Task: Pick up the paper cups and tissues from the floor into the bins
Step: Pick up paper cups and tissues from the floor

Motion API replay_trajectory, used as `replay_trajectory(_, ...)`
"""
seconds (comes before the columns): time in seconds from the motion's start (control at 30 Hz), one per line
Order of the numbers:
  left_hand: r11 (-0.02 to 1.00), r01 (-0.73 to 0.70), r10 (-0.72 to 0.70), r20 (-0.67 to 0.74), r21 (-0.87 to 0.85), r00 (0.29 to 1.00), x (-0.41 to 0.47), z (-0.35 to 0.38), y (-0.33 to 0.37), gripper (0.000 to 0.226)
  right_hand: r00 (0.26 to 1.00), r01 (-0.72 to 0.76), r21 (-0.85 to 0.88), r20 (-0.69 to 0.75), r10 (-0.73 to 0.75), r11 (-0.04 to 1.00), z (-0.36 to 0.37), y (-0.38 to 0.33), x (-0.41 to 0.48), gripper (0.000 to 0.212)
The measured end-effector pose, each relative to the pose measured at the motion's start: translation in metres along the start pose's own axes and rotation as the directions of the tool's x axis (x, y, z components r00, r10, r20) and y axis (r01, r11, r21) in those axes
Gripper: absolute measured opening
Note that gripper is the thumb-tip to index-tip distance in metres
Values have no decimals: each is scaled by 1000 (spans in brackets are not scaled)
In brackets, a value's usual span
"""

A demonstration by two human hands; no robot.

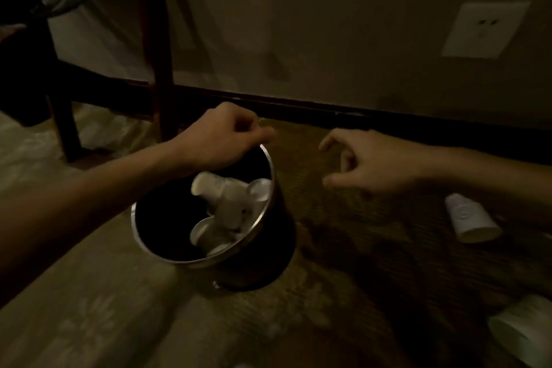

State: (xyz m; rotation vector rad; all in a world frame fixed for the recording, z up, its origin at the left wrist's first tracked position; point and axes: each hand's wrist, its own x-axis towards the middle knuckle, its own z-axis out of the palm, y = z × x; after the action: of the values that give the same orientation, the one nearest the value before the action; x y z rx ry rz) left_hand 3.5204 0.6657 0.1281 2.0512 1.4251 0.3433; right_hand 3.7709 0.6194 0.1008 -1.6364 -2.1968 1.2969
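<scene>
Now, left hand (221, 140) gripping the bin (191, 263) rim, we should reach our empty, half-open right hand (373, 164) for the paper cup (469, 218).

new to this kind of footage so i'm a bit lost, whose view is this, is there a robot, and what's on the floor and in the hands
There is no robot here. A person works with two bare hands, and the single picture comes from a camera worn on their head, looking forward and down. The room is dim.

The left hand grips the far rim of a dark round bin with a metal edge. The bin sits on the carpet and already holds several paper cups.

The right hand hovers beside the bin, fingers loosely spread, holding nothing. Two more cups lie on their sides at the right: a white cup below the right forearm and another cup in the bottom corner.

Behind are a wall socket and a wooden furniture leg. I can make out no tissues.
</scene>
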Motion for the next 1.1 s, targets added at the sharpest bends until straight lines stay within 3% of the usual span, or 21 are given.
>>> replay_trajectory(0.07, 994, -97, 92, 73, 60, 993, 6, 19, 27, 28, 997, -50, 35, -48, 52, 998, 3, 26, -35, 39)
replay_trajectory(0.2, 982, -190, 181, 234, 14, 955, 17, 79, 75, 26, 957, -203, 42, -201, 207, 978, 23, 96, -92, 11)
replay_trajectory(0.3, 954, -242, 163, 366, 179, 916, 23, 143, 97, 35, 902, -325, 134, -255, 349, 936, 57, 154, -133, 20)
replay_trajectory(0.37, 941, -265, 149, 443, 213, 884, 20, 190, 103, 37, 843, -414, 209, -281, 460, 886, 87, 187, -161, 20)
replay_trajectory(0.43, 955, -260, 142, 552, 141, 821, 16, 234, 108, 37, 759, -479, 288, -339, 556, 829, 115, 216, -186, 18)
replay_trajectory(0.57, 987, -161, 104, 722, 10, 684, 7, 315, 119, 15, 592, -561, 480, -336, 732, 674, 155, 262, -216, 30)
replay_trajectory(0.67, 997, -65, 67, 745, -32, 663, 5, 368, 125, 30, 542, -540, 636, -238, 806, 551, 175, 281, -220, 48)
replay_trajectory(0.77, 997, 3, 49, 707, -71, 706, 5, 401, 127, 39, 514, -485, 713, -235, 825, 506, 188, 290, -215, 68)
replay_trajectory(0.9, 993, 83, -6, 682, -80, 731, 5, 424, 133, 42, 490, -406, 802, -214, 845, 438, 199, 287, -208, 73)
replay_trajectory(1.1, 982, 191, -120, 741, -11, 660, -3, 439, 148, 47, 515, -220, 911, -194, 835, 348, 208, 277, -216, 67)
